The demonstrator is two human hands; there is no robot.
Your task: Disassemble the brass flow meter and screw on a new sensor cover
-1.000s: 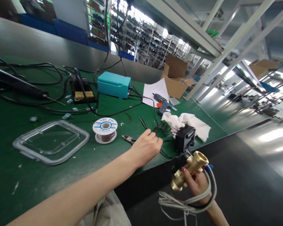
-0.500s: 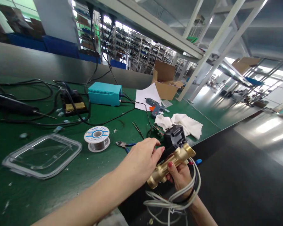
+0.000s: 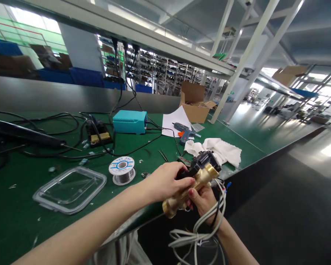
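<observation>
Both my hands are on a brass water meter body (image 3: 202,179), which lies slantwise over the bench's front edge. My left hand (image 3: 162,180) is closed over its near side and a black part, fingertips partly hidden. From below, my right hand (image 3: 205,202) grips the brass, thumb pressed on its side. An open black housing (image 3: 206,160) sits on the far side of the body. A bundle of grey cable (image 3: 186,237) hangs by my right wrist. Just beyond my left hand lie side cutters (image 3: 145,175), mostly covered, and a pair of tweezers (image 3: 163,155).
A solder spool (image 3: 121,166) and clear plastic lid (image 3: 71,211) lie left. Behind are a soldering iron (image 3: 30,136), its stand (image 3: 100,139), a teal box (image 3: 129,123), a glue gun (image 3: 184,134), white cloth (image 3: 226,151) and a cardboard box (image 3: 197,112).
The view has tilted up and turned left. My left hand has closed further over the meter body and now covers more of the side cutters. The body has moved slightly left in view.
</observation>
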